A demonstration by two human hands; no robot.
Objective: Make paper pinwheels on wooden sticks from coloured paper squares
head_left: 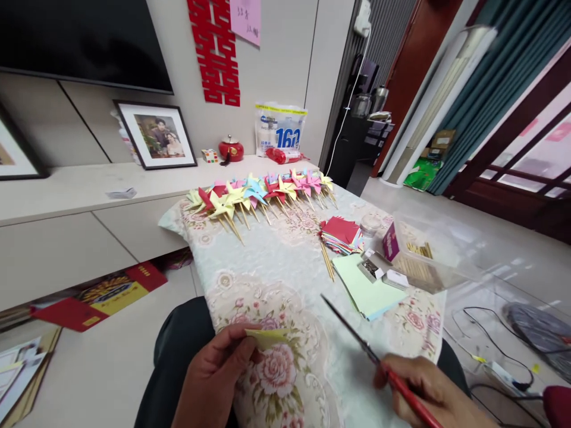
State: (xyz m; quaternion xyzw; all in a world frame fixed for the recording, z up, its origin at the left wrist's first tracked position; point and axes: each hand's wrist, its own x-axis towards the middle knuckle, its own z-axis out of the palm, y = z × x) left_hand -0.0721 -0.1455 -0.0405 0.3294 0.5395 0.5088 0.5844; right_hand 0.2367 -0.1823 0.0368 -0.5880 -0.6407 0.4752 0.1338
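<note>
At the near edge of the table, my left hand (223,365) pinches a small piece of yellow paper (270,337) between thumb and fingers. My right hand (419,383) is closed round the red handles of a pair of scissors (352,330). Their blades point up and left over the cloth, apart from the paper. Beyond the hands lie a stack of coloured paper squares (342,232), a few thin sticks (328,261) and larger light green sheets (357,291). Rows of paper pinwheels (254,193) on sticks rest at the far end.
On the green sheets are an open small box (371,268) of metal bits and a white box (395,278). A clear plastic bin (430,261) holding sticks stands at the table's right edge. The flowered tablecloth (250,255) covers the table; a white cabinet (75,196) runs behind.
</note>
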